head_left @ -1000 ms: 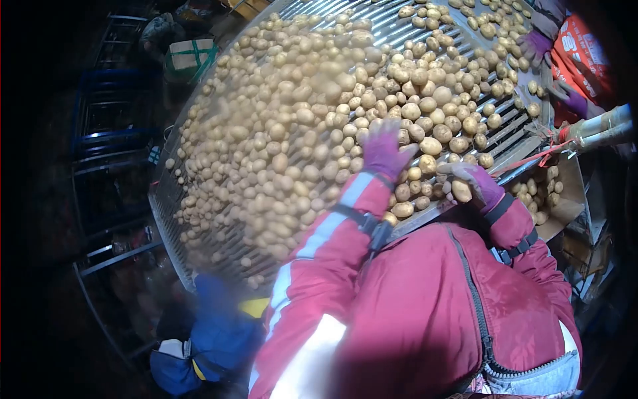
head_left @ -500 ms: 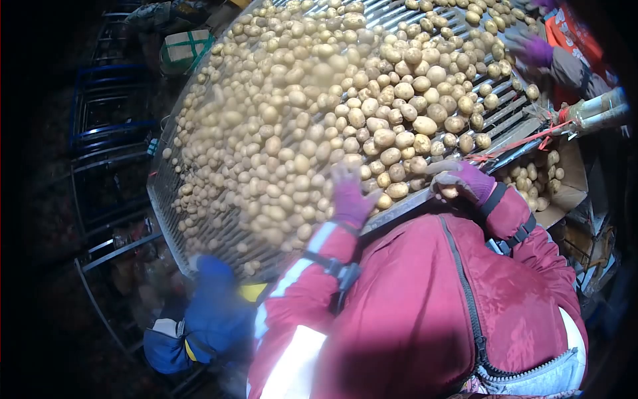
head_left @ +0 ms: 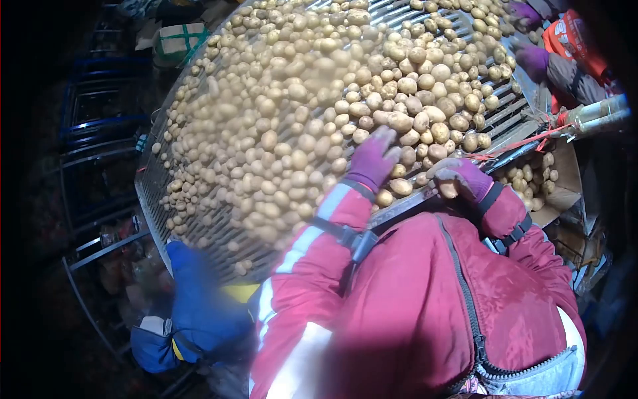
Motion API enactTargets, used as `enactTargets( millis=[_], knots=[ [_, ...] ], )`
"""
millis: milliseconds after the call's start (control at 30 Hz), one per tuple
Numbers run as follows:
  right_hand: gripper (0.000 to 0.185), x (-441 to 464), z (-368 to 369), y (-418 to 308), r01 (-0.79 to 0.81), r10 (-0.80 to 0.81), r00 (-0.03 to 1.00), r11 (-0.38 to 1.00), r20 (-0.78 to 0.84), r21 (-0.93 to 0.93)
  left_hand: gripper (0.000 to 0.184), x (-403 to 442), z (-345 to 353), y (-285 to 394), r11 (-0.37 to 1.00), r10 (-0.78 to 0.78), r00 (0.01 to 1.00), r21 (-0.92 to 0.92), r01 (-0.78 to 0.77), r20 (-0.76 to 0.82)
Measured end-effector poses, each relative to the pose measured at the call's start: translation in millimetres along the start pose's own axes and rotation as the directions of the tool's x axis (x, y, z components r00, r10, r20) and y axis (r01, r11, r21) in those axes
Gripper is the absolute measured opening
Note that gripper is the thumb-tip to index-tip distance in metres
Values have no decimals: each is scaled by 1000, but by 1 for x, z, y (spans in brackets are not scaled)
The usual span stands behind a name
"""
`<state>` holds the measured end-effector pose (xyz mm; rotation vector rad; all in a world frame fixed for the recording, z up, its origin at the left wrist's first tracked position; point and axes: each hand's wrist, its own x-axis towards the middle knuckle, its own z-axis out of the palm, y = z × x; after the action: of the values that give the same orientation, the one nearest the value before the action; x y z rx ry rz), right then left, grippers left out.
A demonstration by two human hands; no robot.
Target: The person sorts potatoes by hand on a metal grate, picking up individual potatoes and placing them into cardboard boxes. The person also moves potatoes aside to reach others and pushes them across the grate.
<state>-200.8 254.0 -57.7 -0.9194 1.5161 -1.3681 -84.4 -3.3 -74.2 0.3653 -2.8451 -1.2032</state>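
Observation:
Many pale potatoes (head_left: pixel 292 159) cover a slatted metal sorting table (head_left: pixel 508 123). My left hand (head_left: pixel 373 158), in a purple glove with pale fingertips, reaches over the near part of the pile. Its fingers are stretched out against the potatoes, thumb apart, with nothing visibly held. My right hand (head_left: pixel 465 179), gloved the same way, is at the table's near edge, with its fingers curled round a potato (head_left: pixel 448 189). Part of that potato is hidden by the fingers.
Below the right edge stands a cardboard box (head_left: pixel 563 178) holding potatoes. A bamboo pole (head_left: pixel 601 114) with red string juts in there. Another person's purple-gloved hands (head_left: pixel 531 60) are at the upper right. A person in blue (head_left: pixel 206 302) is at the lower left.
My left hand has moved right and away from me across the potatoes. My right hand stays near the edge, with its potato now showing more. The other person's hands have shifted slightly.

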Motion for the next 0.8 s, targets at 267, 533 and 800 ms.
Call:
enactTargets(
  millis=[267, 533, 800],
  knots=[
    [30, 2, 13, -3, -295, 372, 927, 788, -36, 540, 34, 26, -48, -78, 872, 80, 994, 488, -34, -72],
    [29, 14, 17, -10, -160, 189, 976, 960, -111, 228, 35, 29, -56, -81, 730, 248, 966, 642, -234, 70],
    [32, 11, 24, -5, -128, 154, 976, 979, -157, 161, 47, 41, -104, -85, 942, -55, 972, -312, 127, 230]
  ],
)
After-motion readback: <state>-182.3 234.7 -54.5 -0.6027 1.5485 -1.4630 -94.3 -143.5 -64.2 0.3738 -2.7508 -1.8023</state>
